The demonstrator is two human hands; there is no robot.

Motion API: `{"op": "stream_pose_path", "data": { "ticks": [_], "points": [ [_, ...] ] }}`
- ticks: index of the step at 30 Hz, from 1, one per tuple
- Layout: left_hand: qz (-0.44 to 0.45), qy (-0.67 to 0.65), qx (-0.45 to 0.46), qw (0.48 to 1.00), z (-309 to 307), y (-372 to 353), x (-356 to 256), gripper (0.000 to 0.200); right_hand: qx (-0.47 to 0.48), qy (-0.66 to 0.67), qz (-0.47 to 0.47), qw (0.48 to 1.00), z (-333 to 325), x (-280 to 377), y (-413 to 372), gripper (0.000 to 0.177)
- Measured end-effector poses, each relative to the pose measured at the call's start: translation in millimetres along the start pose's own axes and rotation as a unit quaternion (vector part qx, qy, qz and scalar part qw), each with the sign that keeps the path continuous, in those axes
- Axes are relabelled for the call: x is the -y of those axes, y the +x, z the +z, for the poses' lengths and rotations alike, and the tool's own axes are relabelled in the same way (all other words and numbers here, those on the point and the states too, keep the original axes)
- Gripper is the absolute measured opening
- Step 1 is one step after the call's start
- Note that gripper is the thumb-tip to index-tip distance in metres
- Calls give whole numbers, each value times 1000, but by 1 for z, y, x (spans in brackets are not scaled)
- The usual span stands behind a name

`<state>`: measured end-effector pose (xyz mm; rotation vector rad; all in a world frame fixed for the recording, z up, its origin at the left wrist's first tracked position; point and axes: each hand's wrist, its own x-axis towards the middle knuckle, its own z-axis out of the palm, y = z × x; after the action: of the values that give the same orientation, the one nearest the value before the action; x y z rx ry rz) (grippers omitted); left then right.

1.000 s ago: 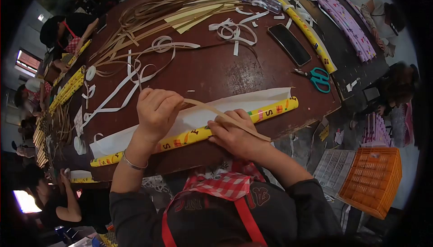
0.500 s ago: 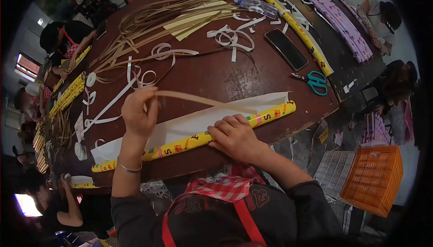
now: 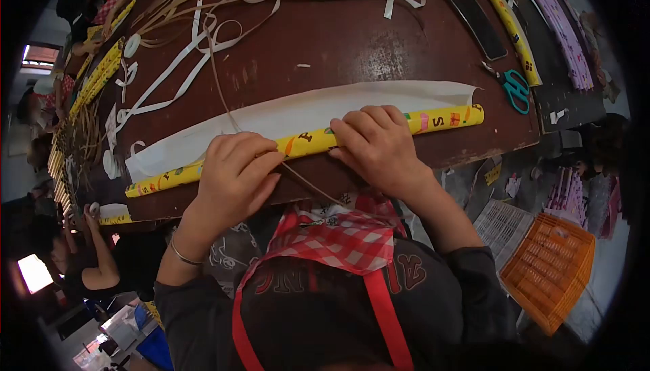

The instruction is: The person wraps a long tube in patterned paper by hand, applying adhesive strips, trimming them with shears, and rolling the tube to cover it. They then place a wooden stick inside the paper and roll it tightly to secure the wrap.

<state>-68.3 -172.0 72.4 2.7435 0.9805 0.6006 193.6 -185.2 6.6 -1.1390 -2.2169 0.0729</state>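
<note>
A long yellow patterned paper roll [image 3: 315, 142] lies along the table's near edge, its white-backed sheet [image 3: 298, 110] partly unrolled on the far side. My left hand [image 3: 233, 176] is closed over the roll's left half, gripping a thin tan strip [image 3: 308, 185]. One end of the strip trails toward the apron; a tan length also runs up the table from behind the fingers. Around the roll, right of the middle, my right hand [image 3: 379, 142] is wrapped with its thumb on the near side. Both hands hide parts of the roll.
White tape pieces [image 3: 169, 83] lie at the left, a phone [image 3: 476, 24] and teal-handled scissors [image 3: 514, 92] at the right. Beyond are yellow [image 3: 508, 15] and purple [image 3: 558, 26] rolls. An orange crate [image 3: 550, 263] stands on the floor. Other people work at the left.
My left hand has come down from above the sheet onto the roll, bringing the tan strip across it. My right hand stays on the roll. The view has shifted downward.
</note>
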Motion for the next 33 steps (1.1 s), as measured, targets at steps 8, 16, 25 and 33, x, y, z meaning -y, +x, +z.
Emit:
{"op": "stream_pose_path", "data": {
  "ticks": [8,16,25,33],
  "points": [
    [139,12,108,984,36,15,-26,27,-16,-11,1,1000,5,-1,-3,40],
    [174,-20,80,981,27,7,-25,18,-14,-6,-2,1000,5,-1,-3,40],
    [175,66,118,975,28,3,-9,22,-12,-15,7,1000,4,-1,-3,42],
    [30,-209,43,976,29,81,-20,12,-60,-20,-13,998,13,-4,-5,28]
  ]
}}
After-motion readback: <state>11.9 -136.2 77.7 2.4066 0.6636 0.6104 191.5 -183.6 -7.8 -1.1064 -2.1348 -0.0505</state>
